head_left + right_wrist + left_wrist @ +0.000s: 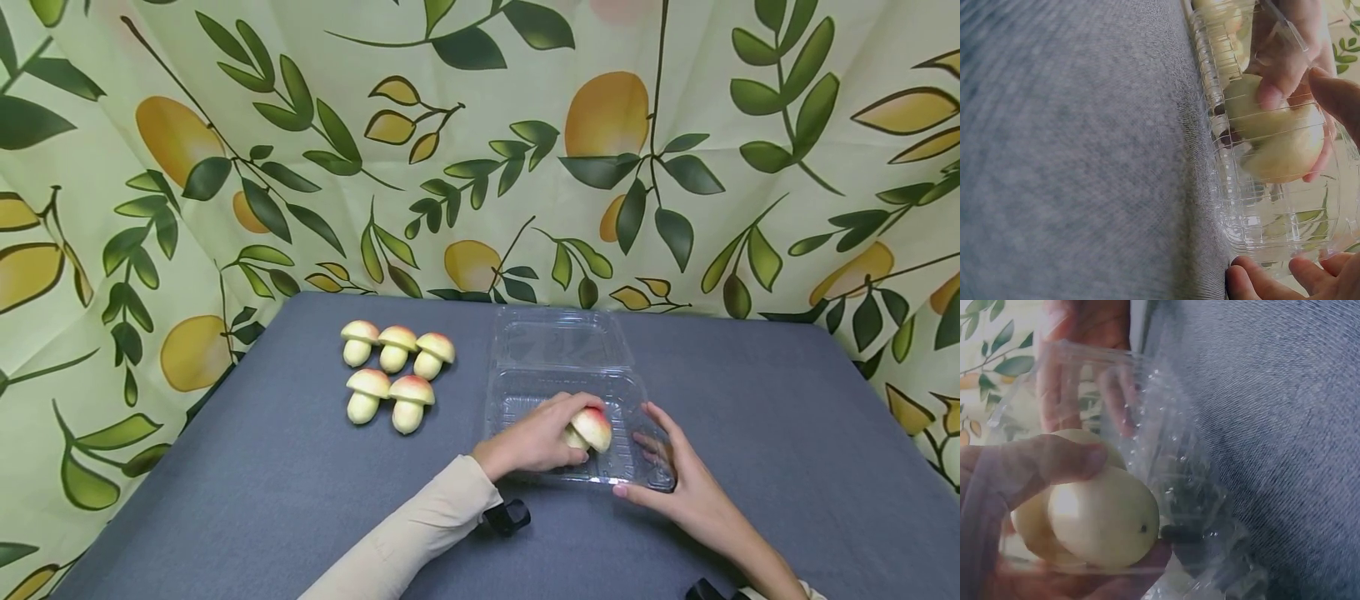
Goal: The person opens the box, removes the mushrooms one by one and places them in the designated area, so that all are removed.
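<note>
A mushroom (592,429) with a pale stem and a red-tinted cap is held in my left hand (536,435), inside the base of a clear plastic clamshell container (495,408). In the left wrist view the thumb lies over the mushroom (1110,515), whose round stem end faces the camera. My right hand (693,483) holds the container by its near right corner, thumb at the front edge and fingers along the right side. Through the clear wall, the right wrist view shows the mushroom (1285,147) between the left thumb and fingers.
The container's lid (558,337) lies folded back behind its base. Left of it, several more mushrooms (397,348) stand in two rows on the dark blue-grey tabletop (300,483). A leaf-and-fruit patterned cloth (480,200) hangs behind the table.
</note>
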{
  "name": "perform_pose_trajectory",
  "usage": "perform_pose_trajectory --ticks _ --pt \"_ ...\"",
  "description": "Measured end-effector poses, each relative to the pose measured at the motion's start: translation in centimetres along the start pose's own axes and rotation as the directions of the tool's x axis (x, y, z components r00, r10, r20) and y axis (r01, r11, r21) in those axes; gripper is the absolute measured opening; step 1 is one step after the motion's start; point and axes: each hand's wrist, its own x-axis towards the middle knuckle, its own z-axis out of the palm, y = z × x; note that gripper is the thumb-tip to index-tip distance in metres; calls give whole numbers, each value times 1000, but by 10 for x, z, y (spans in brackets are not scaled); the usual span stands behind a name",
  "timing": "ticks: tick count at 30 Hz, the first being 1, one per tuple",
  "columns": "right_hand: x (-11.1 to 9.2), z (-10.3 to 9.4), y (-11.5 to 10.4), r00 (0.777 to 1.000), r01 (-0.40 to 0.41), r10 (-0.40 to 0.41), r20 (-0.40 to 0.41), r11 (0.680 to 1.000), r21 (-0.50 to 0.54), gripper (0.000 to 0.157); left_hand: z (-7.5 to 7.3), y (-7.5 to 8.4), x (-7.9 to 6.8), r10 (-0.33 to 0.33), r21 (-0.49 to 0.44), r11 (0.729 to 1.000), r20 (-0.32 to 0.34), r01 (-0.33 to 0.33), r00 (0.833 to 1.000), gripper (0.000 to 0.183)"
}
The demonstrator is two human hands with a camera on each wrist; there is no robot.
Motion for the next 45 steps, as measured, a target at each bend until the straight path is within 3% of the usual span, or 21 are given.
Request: perform_pose_trajectory --ticks 7,14,22,29,45 --pt "0 0 -2 1000 -9 9 5 1000 -11 113 -10 -3 -7 1 -100 995 -76 -9 997 64" --pt "0 -1 -2 1000 -16 16 0 1000 -21 114 -22 -6 -14 27 -125 991 -130 -44 991 65" --pt "0 0 -1 1000 9 -9 -15 1000 -7 114 -34 -8 -25 5 -179 983 -191 -40 981 66" --pt "1 1 -2 1000 -1 1 -13 1000 -17 116 -41 -11 -34 -21 -221 975 -227 -30 974 67" --pt "2 1 -4 999 -32 32 -4 999 -32 117 -51 -23 -53 -31 -344 936 -290 -74 957 66"
